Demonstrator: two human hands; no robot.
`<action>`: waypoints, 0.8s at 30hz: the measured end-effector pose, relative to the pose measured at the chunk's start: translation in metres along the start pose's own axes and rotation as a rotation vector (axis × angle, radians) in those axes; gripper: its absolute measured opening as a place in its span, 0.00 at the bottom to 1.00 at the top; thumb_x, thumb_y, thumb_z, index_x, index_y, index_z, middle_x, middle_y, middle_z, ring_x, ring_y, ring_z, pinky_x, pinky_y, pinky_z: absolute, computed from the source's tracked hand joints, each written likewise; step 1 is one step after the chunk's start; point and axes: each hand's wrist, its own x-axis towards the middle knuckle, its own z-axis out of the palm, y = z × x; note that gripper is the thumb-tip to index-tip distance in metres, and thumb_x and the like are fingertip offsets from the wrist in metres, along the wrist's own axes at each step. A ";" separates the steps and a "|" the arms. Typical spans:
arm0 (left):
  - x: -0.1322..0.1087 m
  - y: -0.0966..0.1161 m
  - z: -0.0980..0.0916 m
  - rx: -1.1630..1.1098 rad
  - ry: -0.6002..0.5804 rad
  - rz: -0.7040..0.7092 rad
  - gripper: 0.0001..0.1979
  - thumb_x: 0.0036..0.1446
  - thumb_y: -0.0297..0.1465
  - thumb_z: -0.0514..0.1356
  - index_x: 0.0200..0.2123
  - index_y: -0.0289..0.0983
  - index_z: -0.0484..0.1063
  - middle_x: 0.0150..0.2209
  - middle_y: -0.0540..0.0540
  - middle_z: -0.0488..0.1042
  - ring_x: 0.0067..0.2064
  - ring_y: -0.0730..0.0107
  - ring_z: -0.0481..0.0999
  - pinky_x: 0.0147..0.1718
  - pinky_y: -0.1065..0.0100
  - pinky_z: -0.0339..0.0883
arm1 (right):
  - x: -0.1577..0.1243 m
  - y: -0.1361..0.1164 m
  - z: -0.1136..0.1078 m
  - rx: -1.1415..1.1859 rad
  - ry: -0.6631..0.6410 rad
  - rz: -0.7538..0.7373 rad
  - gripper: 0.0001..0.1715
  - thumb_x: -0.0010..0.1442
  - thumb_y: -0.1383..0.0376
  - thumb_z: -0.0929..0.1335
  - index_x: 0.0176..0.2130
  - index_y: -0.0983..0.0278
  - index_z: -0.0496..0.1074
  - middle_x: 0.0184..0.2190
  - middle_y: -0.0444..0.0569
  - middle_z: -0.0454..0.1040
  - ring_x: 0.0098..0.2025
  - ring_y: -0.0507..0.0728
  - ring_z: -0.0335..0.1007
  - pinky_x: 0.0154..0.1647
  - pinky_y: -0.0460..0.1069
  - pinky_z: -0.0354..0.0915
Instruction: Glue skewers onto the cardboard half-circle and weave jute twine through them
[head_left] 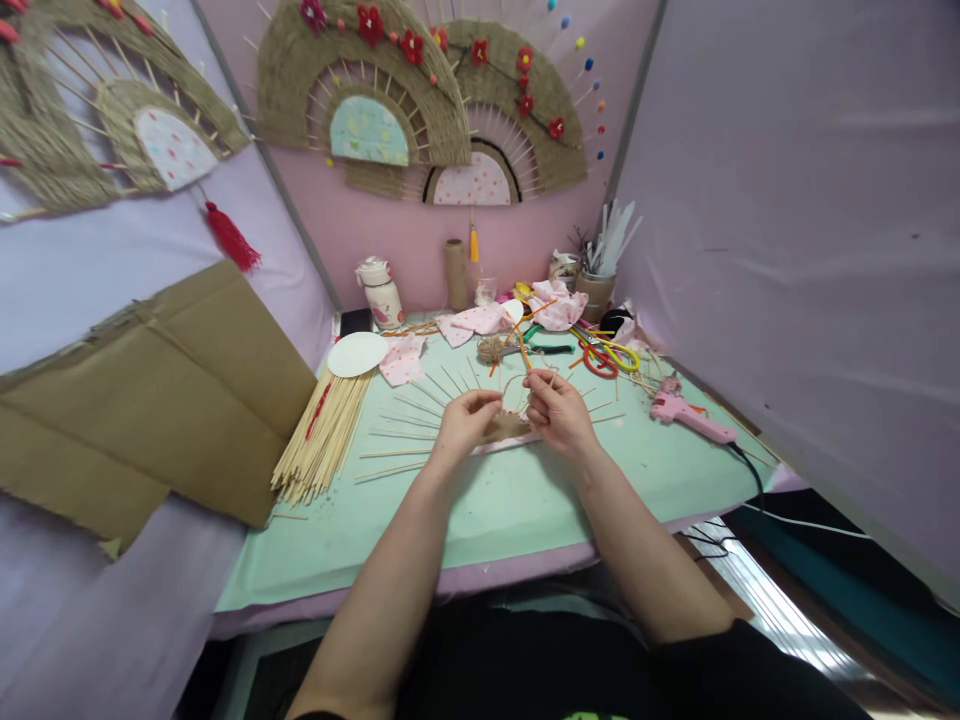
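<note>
On the table lies a fan frame of thin wooden sticks (pixel 409 432) spreading from a brown half-round base (pixel 506 428) with a pale pink edge. My left hand (pixel 466 428) is over the left part of the base, its thumb and fingertips pinched together. My right hand (pixel 559 412) is over the right part, fingers closed on a thin strand of twine (pixel 514 380) that loops up between both hands. Whether the left fingertips also grip this twine I cannot tell. An orange strip (pixel 524 350) rises just behind my right fingertips. A ball of twine (pixel 491 350) sits beyond the frame.
A bundle of sticks (pixel 322 440) lies left under a white oval disc (pixel 357 354), beside a cardboard sheet (pixel 150 400). Pliers (pixel 551 349), scissors (pixel 600 358) and a pink glue gun (pixel 690 412) with a cord lie right. A bottle (pixel 380 293) stands behind; finished fans (pixel 367 80) hang above.
</note>
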 end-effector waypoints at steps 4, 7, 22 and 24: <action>-0.003 0.008 -0.004 0.100 0.201 0.380 0.09 0.49 0.25 0.64 0.35 0.40 0.79 0.41 0.46 0.77 0.47 0.66 0.72 0.49 0.69 0.62 | -0.001 0.001 0.000 -0.013 -0.025 0.035 0.19 0.41 0.58 0.77 0.31 0.63 0.71 0.26 0.40 0.70 0.16 0.41 0.41 0.14 0.41 0.38; -0.007 0.012 -0.004 0.154 0.178 0.554 0.08 0.51 0.27 0.64 0.35 0.42 0.80 0.41 0.46 0.76 0.49 0.65 0.71 0.53 0.69 0.58 | -0.002 0.002 0.001 -0.052 -0.059 0.064 0.19 0.42 0.58 0.78 0.31 0.63 0.72 0.26 0.40 0.69 0.16 0.41 0.42 0.14 0.41 0.39; -0.001 -0.001 0.000 0.272 0.040 0.368 0.05 0.54 0.31 0.58 0.30 0.35 0.70 0.28 0.50 0.72 0.31 0.73 0.69 0.33 0.72 0.62 | -0.003 0.004 0.003 -0.089 -0.025 0.065 0.21 0.40 0.62 0.78 0.34 0.63 0.70 0.20 0.36 0.66 0.16 0.42 0.44 0.15 0.41 0.43; -0.001 -0.001 0.001 0.279 0.027 0.362 0.05 0.54 0.31 0.58 0.30 0.35 0.70 0.28 0.50 0.71 0.32 0.73 0.69 0.34 0.72 0.62 | -0.003 0.003 0.003 -0.055 -0.013 0.066 0.21 0.40 0.62 0.78 0.33 0.63 0.70 0.19 0.35 0.64 0.16 0.42 0.44 0.15 0.40 0.44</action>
